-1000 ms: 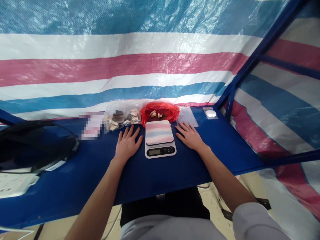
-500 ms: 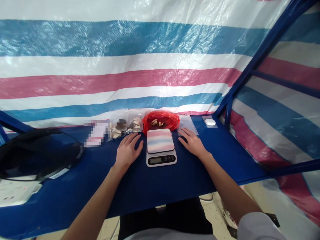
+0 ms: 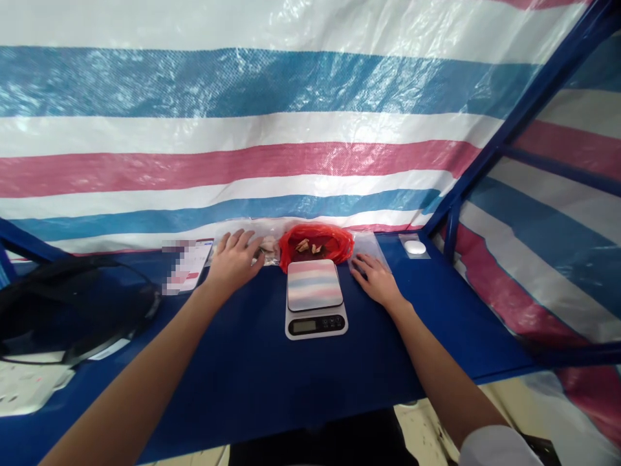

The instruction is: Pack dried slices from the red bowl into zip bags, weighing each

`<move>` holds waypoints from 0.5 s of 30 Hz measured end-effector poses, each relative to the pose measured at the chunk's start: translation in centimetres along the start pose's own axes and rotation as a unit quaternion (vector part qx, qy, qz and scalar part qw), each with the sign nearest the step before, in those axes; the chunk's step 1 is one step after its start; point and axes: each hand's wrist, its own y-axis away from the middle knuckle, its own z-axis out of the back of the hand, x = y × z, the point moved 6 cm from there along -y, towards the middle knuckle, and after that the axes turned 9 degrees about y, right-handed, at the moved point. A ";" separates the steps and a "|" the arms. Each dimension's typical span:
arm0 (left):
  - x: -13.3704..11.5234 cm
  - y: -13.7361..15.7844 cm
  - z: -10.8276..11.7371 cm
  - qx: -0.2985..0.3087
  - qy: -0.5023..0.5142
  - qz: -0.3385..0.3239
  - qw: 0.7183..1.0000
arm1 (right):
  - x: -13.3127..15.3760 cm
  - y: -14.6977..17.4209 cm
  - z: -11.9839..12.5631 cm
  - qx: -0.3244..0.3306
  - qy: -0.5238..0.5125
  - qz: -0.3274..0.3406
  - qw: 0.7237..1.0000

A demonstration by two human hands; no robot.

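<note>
My left hand (image 3: 235, 260), fingers spread, is over the clear bag of dried pieces (image 3: 268, 247) at the back of the table and hides much of it. Whether it touches the bag I cannot tell. My right hand (image 3: 374, 277) rests with fingers apart at the near edge of a flat clear plastic bag (image 3: 369, 244). Between the hands stands a white kitchen scale (image 3: 315, 286), its display facing me and its striped platform bare. Directly behind it lies an opened red plastic bag (image 3: 339, 243) with a few tan dried pieces (image 3: 309, 246) in it.
A white oval item in a small clear bag (image 3: 414, 248) lies at the back right. To the left are a partly blurred phone-like screen (image 3: 196, 259), a black mesh item (image 3: 72, 304) and a white power strip (image 3: 32, 388). Striped sheeting (image 3: 291, 155) hangs behind the blue table.
My left hand has moved away from beside the scale, back and left, over the bag of dried pieces. My right hand stays near the flat clear bag. The view has shifted slightly.
</note>
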 end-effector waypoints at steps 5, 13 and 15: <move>1.2 0.6 -0.5 0.036 -0.020 0.002 0.999 | 0.1 0.1 0.1 -0.005 0.000 0.007 1.000; 1.0 0.8 -1.1 0.079 -0.016 0.001 0.997 | 0.3 0.0 0.4 0.001 0.005 0.015 1.000; 0.5 0.4 -1.0 0.074 0.001 -0.009 0.997 | 0.3 0.1 0.3 0.002 0.008 0.016 1.000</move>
